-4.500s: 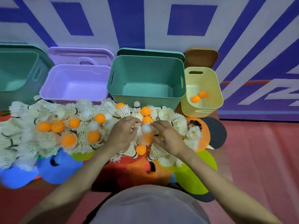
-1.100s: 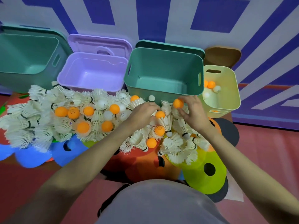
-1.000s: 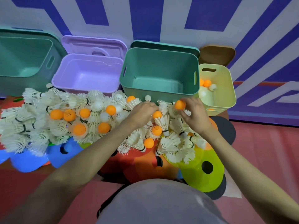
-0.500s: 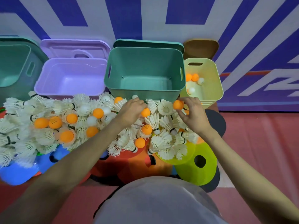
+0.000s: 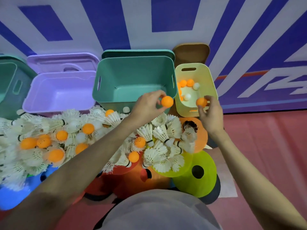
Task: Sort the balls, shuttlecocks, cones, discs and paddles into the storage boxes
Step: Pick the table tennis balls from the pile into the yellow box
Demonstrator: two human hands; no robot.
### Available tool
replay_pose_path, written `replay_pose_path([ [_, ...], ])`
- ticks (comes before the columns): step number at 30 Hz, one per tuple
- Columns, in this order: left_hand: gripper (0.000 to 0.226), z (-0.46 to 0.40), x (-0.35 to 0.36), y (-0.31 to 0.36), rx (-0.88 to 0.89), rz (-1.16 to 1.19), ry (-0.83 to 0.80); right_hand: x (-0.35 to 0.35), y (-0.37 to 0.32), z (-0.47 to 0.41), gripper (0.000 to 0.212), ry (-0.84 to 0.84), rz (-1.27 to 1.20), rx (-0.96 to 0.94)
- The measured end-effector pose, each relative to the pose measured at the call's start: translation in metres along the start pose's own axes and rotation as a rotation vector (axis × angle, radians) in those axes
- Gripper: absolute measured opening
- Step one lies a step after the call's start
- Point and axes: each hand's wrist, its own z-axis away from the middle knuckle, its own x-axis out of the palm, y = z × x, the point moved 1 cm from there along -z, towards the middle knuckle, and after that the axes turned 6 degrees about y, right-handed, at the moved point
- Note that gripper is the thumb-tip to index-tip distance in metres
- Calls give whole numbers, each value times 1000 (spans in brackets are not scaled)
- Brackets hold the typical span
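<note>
Red floor; both hands (image 5: 179, 107) w/ 1 orange ball (image 5: 167, 101) each, by yellow box (image 5: 212, 83).

The far wall (image 5: 116, 22) is pale lilac-white with broad royal-blue bars and blocks. Along it stand a teal box (image 5: 134, 80), a lilac box (image 5: 58, 92), a second teal box (image 5: 10, 83) at far left and a pale yellow box (image 5: 211, 83) holding orange and white balls (image 5: 189, 83). Each hand pinches an orange ball (image 5: 167, 101). The nearer heap mixes white shuttlecocks (image 5: 159, 133) with black bands, orange balls, and blue (image 5: 13, 195), red-orange (image 5: 132, 178) and lime-green discs (image 5: 196, 181). The floor (image 5: 265, 146) is dull red.
</note>
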Motion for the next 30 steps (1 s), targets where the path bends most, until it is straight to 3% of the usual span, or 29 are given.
replay_pose_path([
  [8, 40, -78, 66, 49, 169, -236, -82, -10, 11, -44, 44, -40, 89, 77],
  [12, 41, -71, 67, 44, 151, -178, -46, -6, 10, -38, 43, -73, 87, 39],
  [17, 31, -27, 39, 19, 104, -58, 22, 10, -7, -7, 37, -179, 50, -128],
  [22, 27, 27, -1, -39, -107, -69, 103, 35, -47, 20, 34, -347, -15, -361],
  [30, 22, 89, -39, -94, -253, -139, 190, 85, -123, 32, 36, -569, 143, -755],
])
